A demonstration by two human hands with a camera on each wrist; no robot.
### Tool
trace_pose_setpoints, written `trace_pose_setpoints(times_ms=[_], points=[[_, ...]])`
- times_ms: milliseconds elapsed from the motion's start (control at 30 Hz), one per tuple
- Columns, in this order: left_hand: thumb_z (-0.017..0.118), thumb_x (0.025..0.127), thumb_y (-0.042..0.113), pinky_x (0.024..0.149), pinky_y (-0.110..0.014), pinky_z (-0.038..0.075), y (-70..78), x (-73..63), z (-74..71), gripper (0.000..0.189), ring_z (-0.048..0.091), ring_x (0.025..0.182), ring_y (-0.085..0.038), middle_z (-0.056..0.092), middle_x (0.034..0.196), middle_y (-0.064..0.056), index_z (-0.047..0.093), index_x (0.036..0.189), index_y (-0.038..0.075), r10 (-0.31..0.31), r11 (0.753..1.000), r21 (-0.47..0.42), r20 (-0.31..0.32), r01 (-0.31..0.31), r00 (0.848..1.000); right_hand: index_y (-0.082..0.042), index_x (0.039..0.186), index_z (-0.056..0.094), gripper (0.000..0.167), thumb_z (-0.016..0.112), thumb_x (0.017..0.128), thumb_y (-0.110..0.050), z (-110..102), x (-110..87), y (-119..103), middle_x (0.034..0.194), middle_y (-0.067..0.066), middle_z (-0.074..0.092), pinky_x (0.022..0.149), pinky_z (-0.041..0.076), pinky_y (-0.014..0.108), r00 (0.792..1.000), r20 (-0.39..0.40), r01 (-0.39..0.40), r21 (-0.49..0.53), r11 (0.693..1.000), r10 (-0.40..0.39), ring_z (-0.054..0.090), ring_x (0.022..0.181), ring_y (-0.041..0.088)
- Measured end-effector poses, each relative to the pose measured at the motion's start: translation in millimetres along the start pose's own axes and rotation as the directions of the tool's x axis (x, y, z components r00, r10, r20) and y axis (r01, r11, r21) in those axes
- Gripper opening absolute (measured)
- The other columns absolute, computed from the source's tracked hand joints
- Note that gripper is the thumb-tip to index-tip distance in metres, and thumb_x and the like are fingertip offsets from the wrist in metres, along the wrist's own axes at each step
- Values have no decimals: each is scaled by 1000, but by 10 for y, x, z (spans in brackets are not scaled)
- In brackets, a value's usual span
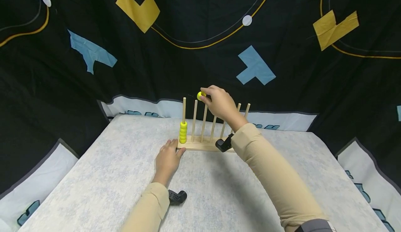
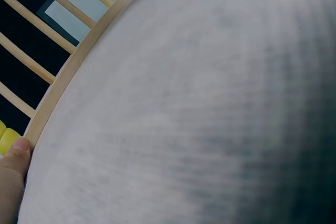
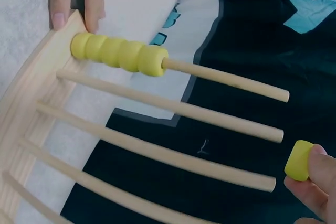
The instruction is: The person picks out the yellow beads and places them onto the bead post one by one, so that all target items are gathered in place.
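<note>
A wooden peg rack (image 1: 200, 145) stands on the table with a row of upright pegs. Several yellow beads (image 3: 118, 53) are stacked on its leftmost peg (image 1: 184, 108); the neighbouring pegs I can see are bare. My left hand (image 1: 167, 160) grips the left end of the base, thumb (image 2: 20, 150) on the front edge and fingers behind. Up near the peg tops, my right hand (image 1: 220, 103) pinches one yellow bead (image 3: 299, 160) between thumb and fingers. In the right wrist view that bead is apart from the ends of the second (image 3: 226, 116) and third pegs (image 3: 210, 169).
The rack sits towards the far edge of the pale mottled table (image 1: 109, 176). Behind it hangs a black curtain (image 1: 194, 65) with blue and yellow tape pieces and a white lower band (image 1: 144, 107). A black wrist camera mount (image 1: 223, 144) juts out before the rack.
</note>
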State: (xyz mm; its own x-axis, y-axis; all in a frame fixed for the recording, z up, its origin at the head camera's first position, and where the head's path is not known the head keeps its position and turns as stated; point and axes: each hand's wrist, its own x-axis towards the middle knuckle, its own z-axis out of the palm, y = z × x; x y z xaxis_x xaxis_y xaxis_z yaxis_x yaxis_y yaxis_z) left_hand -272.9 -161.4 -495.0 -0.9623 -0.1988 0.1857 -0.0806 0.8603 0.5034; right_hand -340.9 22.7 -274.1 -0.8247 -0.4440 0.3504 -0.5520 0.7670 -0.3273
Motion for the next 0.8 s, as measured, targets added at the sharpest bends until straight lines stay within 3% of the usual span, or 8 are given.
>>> trace_pose_setpoints(times_ms=[367, 800], points=[[58, 98, 49, 113, -58, 40, 18, -3, 2, 64, 42, 143, -37, 46, 153, -12, 48, 147, 9, -14, 1000, 6, -7, 14, 1000, -15, 135, 62, 40, 63, 98, -30, 127, 157, -264, 130, 3, 66, 87, 58, 31, 999, 1, 50, 20, 999, -50, 67, 107, 17], [58, 98, 48, 112, -58, 41, 40, -14, 1, 63, 42, 142, -36, 48, 152, -12, 49, 146, 8, -17, 1000, 15, -13, 18, 1000, -18, 134, 63, 37, 62, 99, -28, 241, 174, -398, 132, 2, 67, 89, 59, 32, 999, -12, 47, -8, 999, -47, 68, 112, 17]])
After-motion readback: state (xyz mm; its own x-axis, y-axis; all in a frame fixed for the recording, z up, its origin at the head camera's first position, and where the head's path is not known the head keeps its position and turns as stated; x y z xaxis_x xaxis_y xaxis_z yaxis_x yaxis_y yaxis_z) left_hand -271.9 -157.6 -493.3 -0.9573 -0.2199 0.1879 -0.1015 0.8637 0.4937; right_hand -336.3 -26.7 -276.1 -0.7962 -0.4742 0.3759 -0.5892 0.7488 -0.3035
